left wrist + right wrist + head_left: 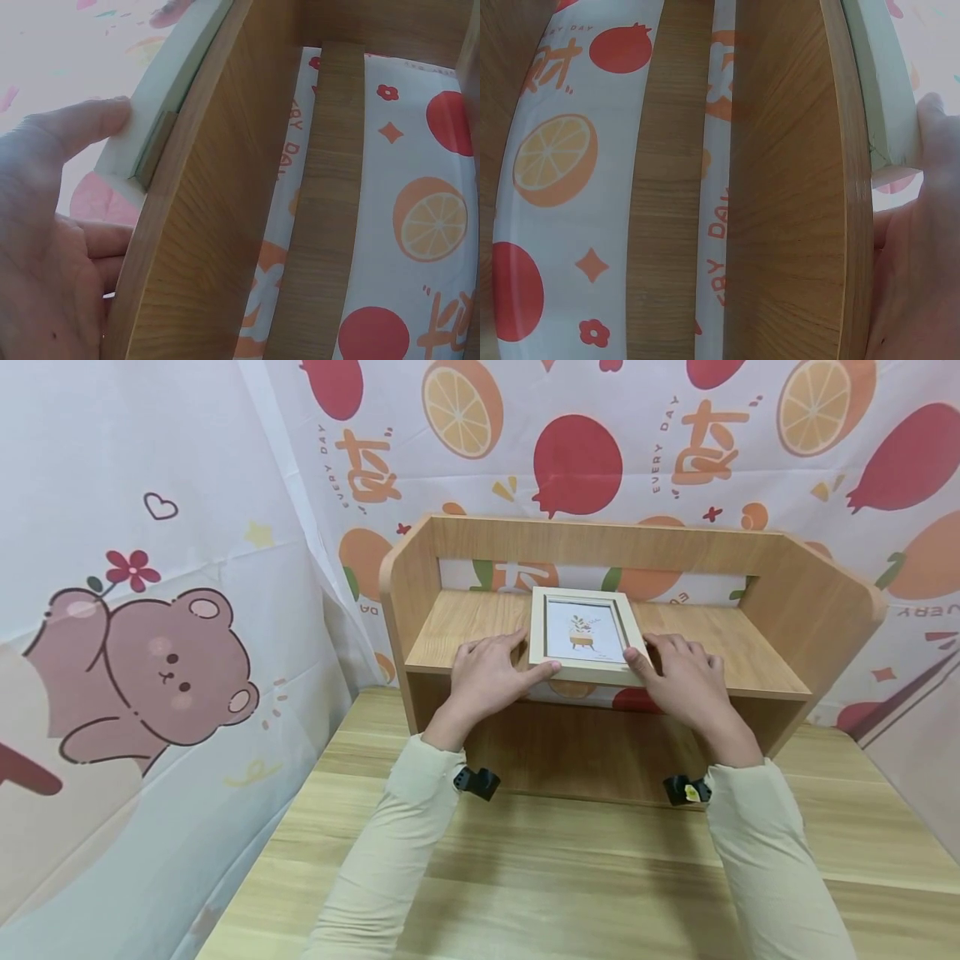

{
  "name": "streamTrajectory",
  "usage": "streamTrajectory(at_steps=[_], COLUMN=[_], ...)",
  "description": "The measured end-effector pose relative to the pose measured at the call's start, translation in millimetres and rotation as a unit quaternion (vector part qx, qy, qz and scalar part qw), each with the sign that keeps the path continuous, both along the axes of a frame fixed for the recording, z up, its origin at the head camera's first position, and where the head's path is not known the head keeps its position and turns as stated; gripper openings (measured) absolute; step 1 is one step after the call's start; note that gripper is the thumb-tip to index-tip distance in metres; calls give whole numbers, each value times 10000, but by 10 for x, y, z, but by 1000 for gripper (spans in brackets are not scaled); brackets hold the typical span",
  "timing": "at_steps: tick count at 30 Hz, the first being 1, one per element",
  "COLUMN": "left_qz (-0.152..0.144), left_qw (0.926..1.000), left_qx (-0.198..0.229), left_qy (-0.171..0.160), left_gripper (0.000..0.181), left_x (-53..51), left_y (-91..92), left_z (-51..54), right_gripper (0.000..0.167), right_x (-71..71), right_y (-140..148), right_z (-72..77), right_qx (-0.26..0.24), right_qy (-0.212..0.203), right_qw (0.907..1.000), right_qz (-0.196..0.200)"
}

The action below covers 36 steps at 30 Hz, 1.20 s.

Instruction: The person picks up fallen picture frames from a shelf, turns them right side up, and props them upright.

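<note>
A cream picture frame [592,673] with a plant picture lies face up on the upper board of a wooden shelf [471,612], at its front edge. My left hand [487,677] has its thumb against the frame's front edge near the left corner, its fingers beside the frame. At the front right corner, the thumb of my right hand [686,681] touches the frame, with the fingers on the board to the right. Both wrist views show a thumb against the frame's pale edge [159,94] [889,97], the other fingers lower by the board's edge and partly hidden.
The shelf's side panels [408,610] [832,618] rise at both ends, with a back rail [600,539] between them. Below the upper board is a lower compartment [577,752]. The unit stands on a wooden table [570,868], before a fruit-patterned cloth [495,477]. A bear-patterned cloth [172,677] hangs left.
</note>
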State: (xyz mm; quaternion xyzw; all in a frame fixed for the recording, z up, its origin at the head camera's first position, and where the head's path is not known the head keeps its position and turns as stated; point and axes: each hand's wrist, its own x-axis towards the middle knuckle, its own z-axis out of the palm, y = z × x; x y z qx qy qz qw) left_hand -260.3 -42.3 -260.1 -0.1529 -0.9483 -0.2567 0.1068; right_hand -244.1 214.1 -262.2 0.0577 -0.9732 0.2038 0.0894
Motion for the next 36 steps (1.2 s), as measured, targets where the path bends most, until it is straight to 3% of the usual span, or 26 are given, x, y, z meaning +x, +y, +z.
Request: streamTrajectory(at_steps=[14,26,36], left_qz=[-165,-153,-588], left_qw=[9986,9948,9843], left_qx=[420,899,1498], left_qy=[-276,-444,-726], left_gripper=[76,76,75], left_x=[-18,3,-10], left_y=[0,8,-36], left_z=[90,91,65], right_gripper=[90,79,77], right_x=[4,6,-3], right_y=[0,14,79], right_z=[76,81,67], right_qx=[-271,-732,-1059], right_qy=[-79,-173,-184], right_qw=[9996,9968,9931], right_qz=[82,265,462])
